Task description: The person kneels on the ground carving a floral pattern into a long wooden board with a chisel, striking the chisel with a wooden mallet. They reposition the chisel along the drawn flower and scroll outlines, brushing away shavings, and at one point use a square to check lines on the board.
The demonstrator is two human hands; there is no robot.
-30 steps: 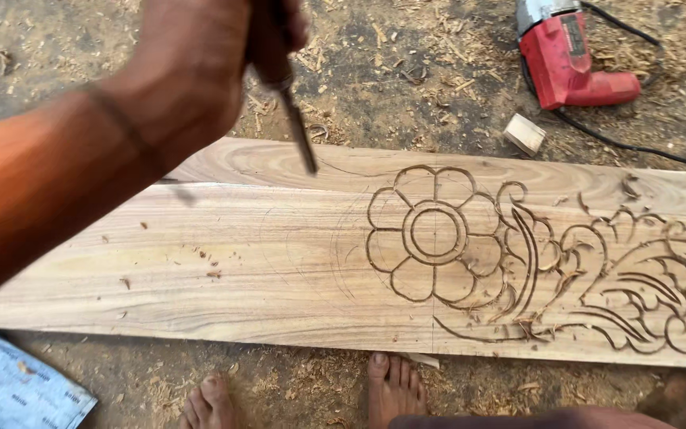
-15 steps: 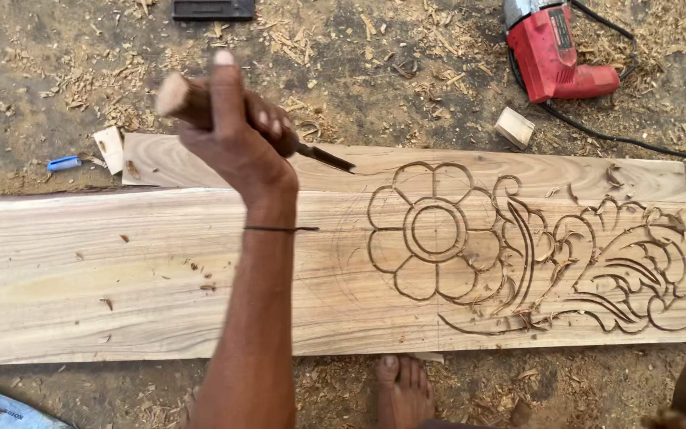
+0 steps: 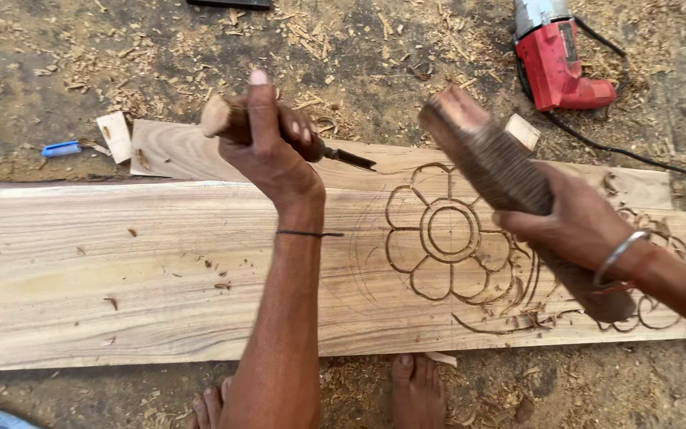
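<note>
A long pale wooden plank (image 3: 121,270) lies on the ground, carved with a flower (image 3: 448,232) and leafy scrolls at its right part. My left hand (image 3: 267,139) is closed around a wooden-handled chisel (image 3: 311,144), held level above the plank's far edge with its blade pointing right. My right hand (image 3: 577,226), with a metal bangle on the wrist, grips a thick wooden mallet (image 3: 486,159) raised over the carved flower, its head to the upper left. My bare toes (image 3: 418,389) show below the plank's near edge.
A red power tool (image 3: 557,59) with a black cord lies on the dirt at the upper right. A second board (image 3: 176,151) lies behind the plank. A small wood block (image 3: 114,135) and a blue object (image 3: 61,148) sit at the left. Wood chips cover the ground.
My left hand with the chisel has drawn back from close to the camera to above the plank's far edge. My right hand with the mallet has come into view from the right.
</note>
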